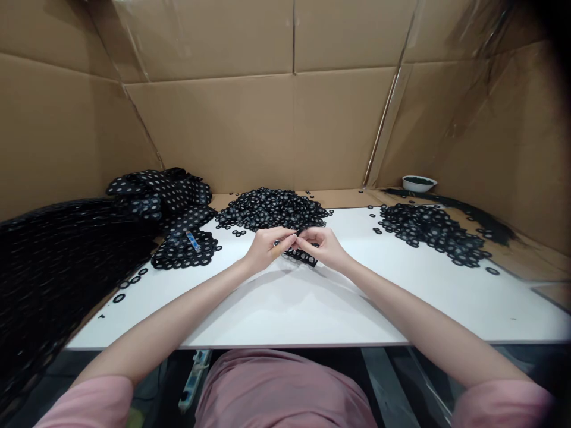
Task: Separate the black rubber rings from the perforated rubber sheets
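My left hand [266,248] and my right hand [329,248] meet over the middle of the white tabletop [276,309], thumbs and fingertips pinched together. Between them is a small black piece with pale round holes, a perforated strip [304,257], which hangs below the fingers. Both hands appear closed on it, though the fingertips partly cover the grip. Just behind the hands rises a heap of loose black rings [272,208].
On the left lie a folded black perforated sheet [167,190], a large dark mass of strips [66,267] and a small blue-and-white object [193,240]. More black rings [432,232] spread at right, near a white bowl [418,183]. Cardboard walls [250,131] enclose the table.
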A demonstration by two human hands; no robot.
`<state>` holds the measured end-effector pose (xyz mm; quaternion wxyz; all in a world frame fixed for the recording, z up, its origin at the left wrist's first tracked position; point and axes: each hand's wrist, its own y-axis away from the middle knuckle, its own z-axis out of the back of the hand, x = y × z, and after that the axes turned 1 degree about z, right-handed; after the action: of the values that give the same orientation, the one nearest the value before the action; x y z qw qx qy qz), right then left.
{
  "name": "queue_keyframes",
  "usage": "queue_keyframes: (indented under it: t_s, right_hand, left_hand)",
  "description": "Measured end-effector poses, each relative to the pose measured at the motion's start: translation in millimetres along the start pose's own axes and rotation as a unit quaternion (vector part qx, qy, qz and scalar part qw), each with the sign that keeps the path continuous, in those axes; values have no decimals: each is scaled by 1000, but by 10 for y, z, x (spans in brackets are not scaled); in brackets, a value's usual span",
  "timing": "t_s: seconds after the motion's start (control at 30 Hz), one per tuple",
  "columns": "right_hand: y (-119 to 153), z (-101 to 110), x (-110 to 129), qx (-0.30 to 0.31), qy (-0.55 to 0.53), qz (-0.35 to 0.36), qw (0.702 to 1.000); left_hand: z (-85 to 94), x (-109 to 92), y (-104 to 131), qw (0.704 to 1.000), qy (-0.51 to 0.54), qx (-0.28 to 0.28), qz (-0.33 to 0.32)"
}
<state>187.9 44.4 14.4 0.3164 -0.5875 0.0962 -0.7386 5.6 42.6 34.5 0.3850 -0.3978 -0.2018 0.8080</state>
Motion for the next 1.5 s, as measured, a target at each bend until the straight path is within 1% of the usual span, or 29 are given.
queue_keyframes:
  t_s: [0.13,0.2,0.27,0.3,0.37,0.43,0.47,0.5,0.53,0.57,0.7,0.73,0.8,0.83,0.93,1.07,1.17,1.37,1.43,1.5]
  right_hand:
    - [-10,-5,6,3,-26,-18,999]
    - [-10,-7,2,-2,-31,-26,999]
    - [-4,-4,-7,-11,-38,-31,999]
    - [2,-2,-12,-14,-45,-33,998]
    - [15,0,-23,-20,-54,-37,998]
    - [27,-5,-39,-16,-53,-40,998]
    - [31,-11,-48,-12,-49,-42,998]
    - [32,-21,-60,-9,-46,-44,998]
    - [32,-32,-72,-5,-48,-46,998]
    - [31,-44,-84,-3,-55,-48,997]
    - [31,-80,-122,-5,-90,-55,994]
    - [32,-83,-127,-5,-95,-55,994]
    - [31,-79,-131,-5,-102,-53,993]
    - [29,-73,-130,-2,-109,-53,993]
    - [13,-46,-110,4,-142,-61,988]
    - [-10,-15,-54,-23,-161,-73,984]
    - [-13,-13,-23,-25,-160,-78,984]
    - [2,-19,-30,-34,-107,-57,992]
    - [13,-21,-29,-42,-72,-47,995]
    - [26,-29,-22,-44,-41,-39,997]
  left_hand:
    - [-25,-57,-5,999,30,17,36]
    - [-50,-40,-16,996,60,18,71]
    - [-56,20,-48,987,110,0,114]
    - [-44,64,-74,980,140,-20,137]
    - [16,160,-140,961,196,-85,177]
    - [105,235,-202,939,236,-154,196]
    - [145,253,-221,932,246,-179,196]
    - [174,253,-229,931,246,-192,189]
    - [187,236,-224,935,239,-191,177]
    - [182,204,-207,944,225,-177,162]
    - [47,33,-85,983,135,-75,95]
    - [11,4,-57,989,110,-55,80]
    - [-32,-21,-21,996,70,-32,51]
    - [-38,-21,-12,997,56,-32,37]
    - [-17,-1,-8,998,25,-59,-3]
    - [14,7,-9,995,-6,-78,-62]
    - [19,4,-1,992,-26,-87,-89]
    - [25,7,14,992,-28,-81,-93]
    - [18,4,13,994,-24,-77,-78]
    - [12,3,8,995,-21,-80,-49]
